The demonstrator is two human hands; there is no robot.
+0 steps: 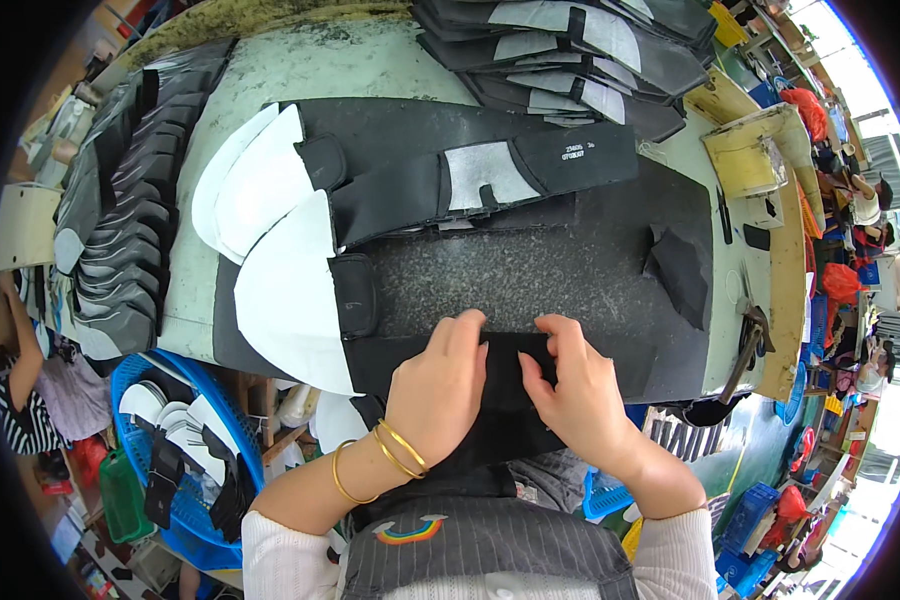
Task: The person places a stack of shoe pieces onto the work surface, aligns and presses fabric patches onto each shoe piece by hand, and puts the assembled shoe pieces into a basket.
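Observation:
At the near edge of the table, my left hand (436, 385) and my right hand (582, 395) are both closed on a black flat shoe-upper piece (502, 372). Thumbs and fingers curl over its far edge, a short gap apart. The piece joins a white rounded part (295, 300) with a small black tab on the left, and its near side hangs down toward my lap. Just beyond lies another black upper piece (400, 195) with white rounded parts and a pale grey patch (488, 176). Both rest on a worn dark mat (530, 265).
Black pieces are stacked at the far right (570, 60) and along the left (135, 220). A scrap of black material (678, 278) and a hammer (750, 345) lie on the right. A blue basket (130, 375) holding white and black pieces stands below left. A person's arm (22, 340) shows at far left.

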